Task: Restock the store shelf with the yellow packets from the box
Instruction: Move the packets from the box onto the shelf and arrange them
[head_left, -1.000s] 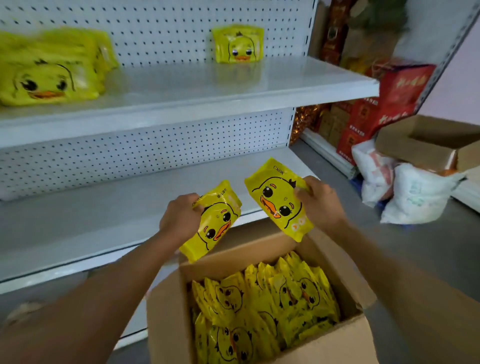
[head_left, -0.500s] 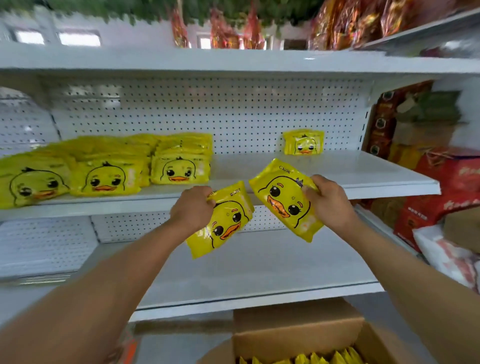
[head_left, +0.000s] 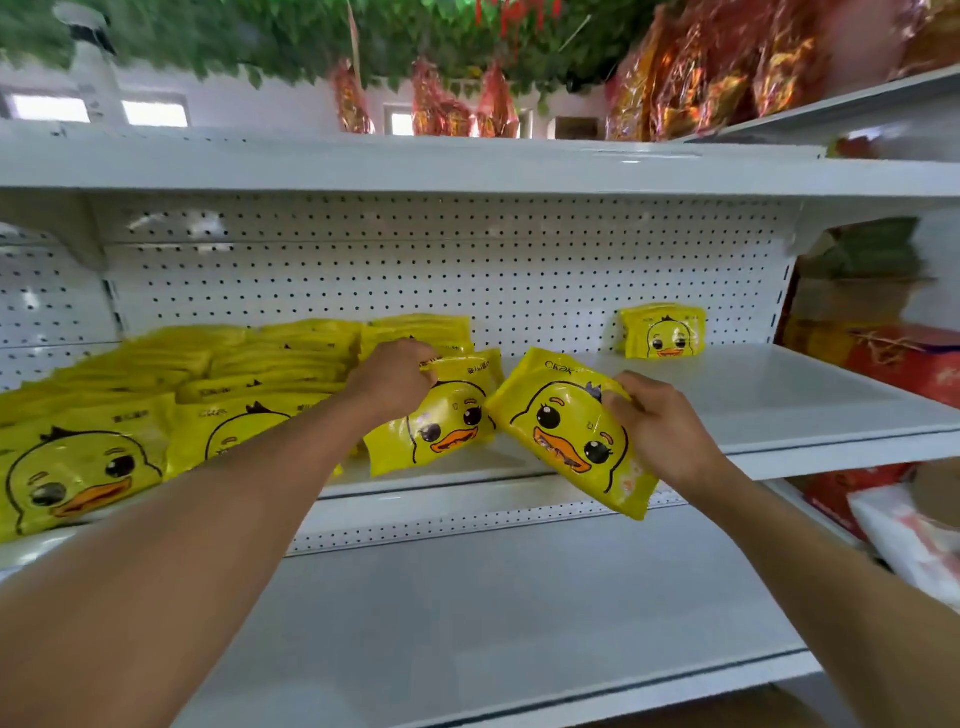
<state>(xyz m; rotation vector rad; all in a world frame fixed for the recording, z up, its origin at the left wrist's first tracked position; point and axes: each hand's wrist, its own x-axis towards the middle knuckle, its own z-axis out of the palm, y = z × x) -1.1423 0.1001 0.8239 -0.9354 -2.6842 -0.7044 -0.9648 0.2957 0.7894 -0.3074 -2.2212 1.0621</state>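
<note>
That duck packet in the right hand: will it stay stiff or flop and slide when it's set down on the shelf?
Probably soft: the packet in the right hand looks puffy and creased at the pinch. Its glossy film shows glare, so it may slide on the smooth white shelf. It seems light, held by one edge. The lone packet at the back stands upright against the pegboard.

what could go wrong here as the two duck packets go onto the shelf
1. The left hand pinches its packet only by the top edge, right beside the stacked packets; pushing it in could nudge those loose stacks askew.
2. The right hand holds its packet tilted, with the lower end hanging past the shelf front edge; a slip there would probably drop it to the lower shelf.
</note>
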